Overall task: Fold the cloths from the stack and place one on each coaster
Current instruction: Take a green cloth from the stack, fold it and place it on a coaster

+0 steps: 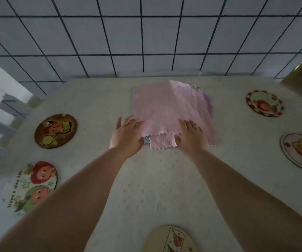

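Both hands sit at the near edge of the stack of soft cloths (172,110). The left hand (126,132) lies with fingers straight and spread, fingertips on the near left corner of the top pink fleecy cloth (166,108), thumb by the stack's edge. The right hand (192,135) rests near the right corner with fingers extended on the cloth; its thumb tucks beside a small pink scalloped flap (162,141) jutting out below the edge. Whether that thumb pinches the flap cannot be told.

The pink cloth lies flat, roughly square, its sides running from the person toward the tiled wall (146,33); a raised crease runs down its right part. Lilac and pale green edges show beneath on the far right.

The stack sits centre-far on the pale patterned tabletop (155,188). Round cartoon-printed coasters surround it: a brown one (55,130) and a white lettered one (33,187) on the left, a red-rimmed one (264,103) and a pale one (301,151) on the right, and a cream one (170,240) nearest the person.
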